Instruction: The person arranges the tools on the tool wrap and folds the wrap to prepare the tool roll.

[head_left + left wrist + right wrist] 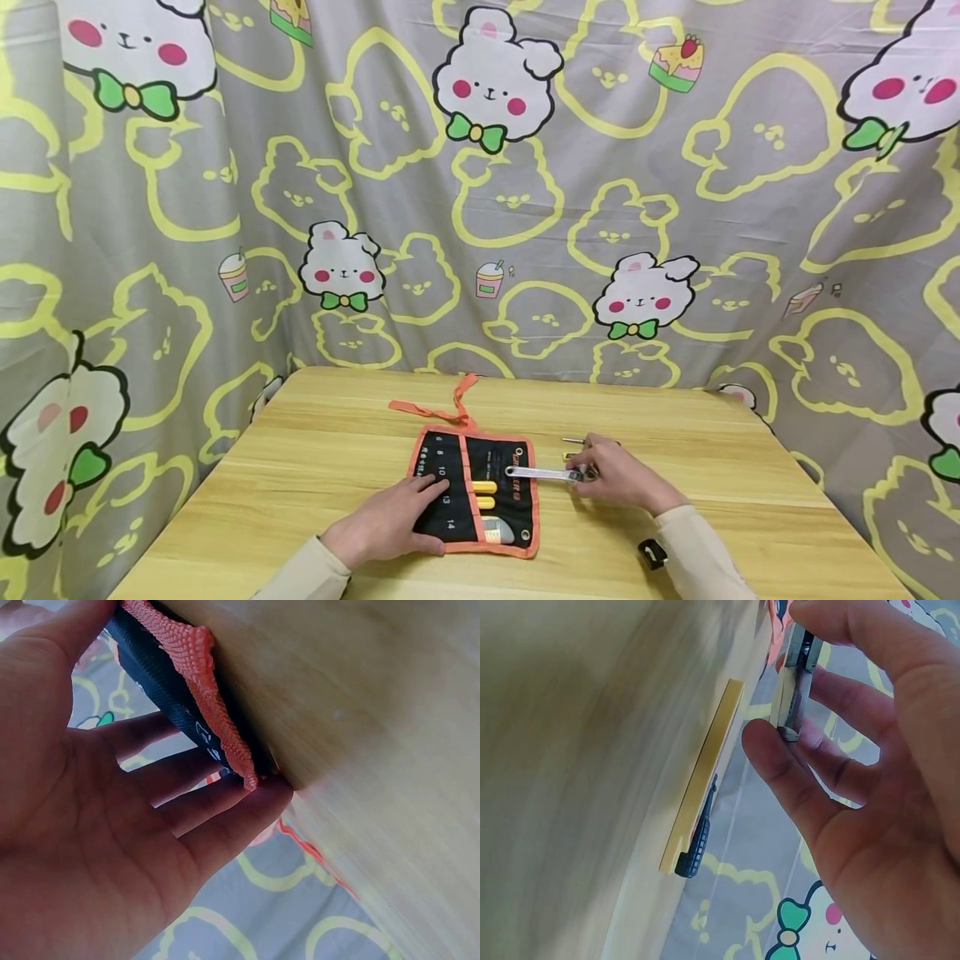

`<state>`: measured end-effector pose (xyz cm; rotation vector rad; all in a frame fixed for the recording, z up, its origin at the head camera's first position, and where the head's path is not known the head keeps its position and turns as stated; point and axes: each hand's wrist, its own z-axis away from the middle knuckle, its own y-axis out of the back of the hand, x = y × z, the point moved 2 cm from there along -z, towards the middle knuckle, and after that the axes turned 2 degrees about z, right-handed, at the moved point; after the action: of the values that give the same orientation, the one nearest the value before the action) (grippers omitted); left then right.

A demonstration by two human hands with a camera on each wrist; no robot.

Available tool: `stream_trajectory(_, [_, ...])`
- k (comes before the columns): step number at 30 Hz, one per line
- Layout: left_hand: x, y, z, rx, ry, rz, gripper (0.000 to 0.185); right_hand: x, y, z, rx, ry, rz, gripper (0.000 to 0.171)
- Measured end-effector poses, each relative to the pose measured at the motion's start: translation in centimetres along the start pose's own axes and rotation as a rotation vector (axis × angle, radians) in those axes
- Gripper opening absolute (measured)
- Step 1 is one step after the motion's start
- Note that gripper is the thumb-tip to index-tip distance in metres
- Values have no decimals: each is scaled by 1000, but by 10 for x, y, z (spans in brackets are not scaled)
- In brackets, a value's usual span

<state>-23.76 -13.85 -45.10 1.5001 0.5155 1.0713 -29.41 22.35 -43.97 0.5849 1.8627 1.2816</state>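
Note:
A black tool pouch (506, 450) with orange trim lies unfolded on the table, numbers printed down its left flap. My left hand (390, 517) rests on that flap, fingers nearly straight across the left edge; in the left wrist view the fingers (225, 832) touch the orange edging. Two yellow-handled tools (485, 487) and a grey tool (495, 531) stick out of the pocket. My right hand (618, 473) pinches the head end of a silver adjustable wrench (542, 473), its holed handle end pointing left over the pouch. Seen edge-on, the wrench (793, 690) sits between thumb and fingers.
Behind the right hand lie a yellow bar-shaped object (703, 776) and a dark-handled tool (696, 844); a thin metal shaft (573, 440) shows beyond. Orange ties (431, 410) trail from the pouch's far edge. A patterned curtain (420, 208) hangs around the table.

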Motion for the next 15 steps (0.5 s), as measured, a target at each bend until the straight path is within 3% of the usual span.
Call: stream_trajectory(15, [-1, 1, 2, 18, -23, -9, 90, -7, -15, -9, -16, 8, -38, 25])
